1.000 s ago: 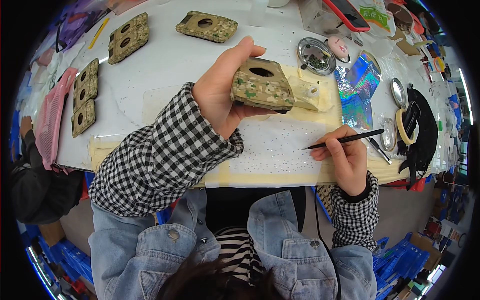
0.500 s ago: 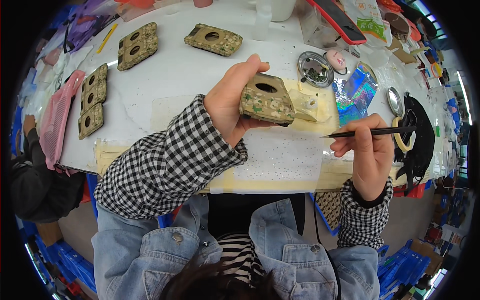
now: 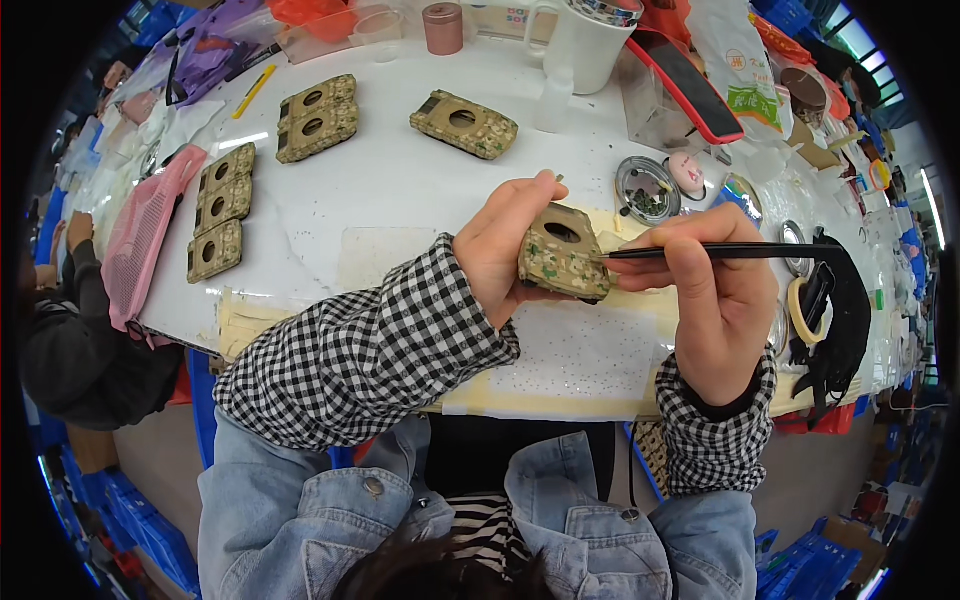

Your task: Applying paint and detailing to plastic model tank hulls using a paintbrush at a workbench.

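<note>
My left hand point(image 3: 497, 240) grips a camouflage-patterned model tank hull point(image 3: 562, 270) by its side and underside, with the dark round hole facing up. My right hand point(image 3: 722, 290) pinches slim black tweezers point(image 3: 735, 251) held nearly level. Their pointed tip is at the right edge of the hull; whether it touches, or holds anything, I cannot make out. Below both hands lies a white sheet point(image 3: 570, 375) dotted with tiny shiny specks. More camouflage hulls lie farther off: a single one point(image 3: 465, 124), a joined-looking pair point(image 3: 317, 118) and a row at the left point(image 3: 220, 210).
Beyond my right hand stand a round clear dish point(image 3: 648, 190) with dark bits, a red-cased phone point(image 3: 685, 85) and a white mug point(image 3: 590, 45). A pink mesh basket point(image 3: 150, 235) is at the left edge. A tape roll point(image 3: 807, 310) lies right, by a black cloth item point(image 3: 850, 320).
My right hand has brought the tweezers left and up, from over the sheet to the hull. The whole view has shifted, with the table's things now lower and farther right.
</note>
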The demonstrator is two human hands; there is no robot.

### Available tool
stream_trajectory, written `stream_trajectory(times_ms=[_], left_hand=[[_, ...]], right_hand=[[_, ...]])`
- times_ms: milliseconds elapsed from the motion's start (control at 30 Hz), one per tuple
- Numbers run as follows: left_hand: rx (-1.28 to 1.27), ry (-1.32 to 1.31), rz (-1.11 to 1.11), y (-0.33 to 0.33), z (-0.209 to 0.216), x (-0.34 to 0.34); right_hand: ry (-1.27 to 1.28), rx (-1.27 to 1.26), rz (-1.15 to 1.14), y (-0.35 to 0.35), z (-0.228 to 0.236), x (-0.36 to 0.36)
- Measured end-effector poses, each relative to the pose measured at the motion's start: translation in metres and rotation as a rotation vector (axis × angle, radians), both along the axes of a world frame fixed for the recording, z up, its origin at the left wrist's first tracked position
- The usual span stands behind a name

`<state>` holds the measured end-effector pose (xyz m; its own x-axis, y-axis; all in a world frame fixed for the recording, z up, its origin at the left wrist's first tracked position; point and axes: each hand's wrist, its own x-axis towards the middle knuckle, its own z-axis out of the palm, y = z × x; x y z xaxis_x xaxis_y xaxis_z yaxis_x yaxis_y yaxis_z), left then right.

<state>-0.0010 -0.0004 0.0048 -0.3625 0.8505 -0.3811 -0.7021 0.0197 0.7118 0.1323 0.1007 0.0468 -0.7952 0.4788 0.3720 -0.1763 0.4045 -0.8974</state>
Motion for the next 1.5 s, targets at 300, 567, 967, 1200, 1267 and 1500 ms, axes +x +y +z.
stream_trajectory(times_ms=[300,567,967,1200,1267,1500], left_hand=[[-0.007,-0.008,0.014,0.0024,-0.0026,0.0000],[-0.005,-0.028,0.025,0.0031,-0.0032,-0.0004],[0.006,-0.036,0.025,0.0026,-0.0039,-0.0010],[0.016,-0.046,0.030,0.0021,-0.0041,-0.0007],[0.011,-0.042,0.030,0.0021,-0.0039,-0.0006],[0.027,-0.040,0.028,0.0023,-0.0056,-0.0008]], right_hand=[[-0.021,0.035,0.021,0.0018,-0.0027,0.0019],[0.004,-0.023,0.003,0.0007,-0.0027,0.0008],[0.007,0.034,-0.015,-0.0001,-0.0041,0.0011],[-0.007,0.078,-0.009,-0.0001,-0.0047,0.0023],[-0.042,0.124,0.017,0.0010,-0.0036,0.0040],[0.008,0.041,-0.026,-0.0014,-0.0050,0.0023]])
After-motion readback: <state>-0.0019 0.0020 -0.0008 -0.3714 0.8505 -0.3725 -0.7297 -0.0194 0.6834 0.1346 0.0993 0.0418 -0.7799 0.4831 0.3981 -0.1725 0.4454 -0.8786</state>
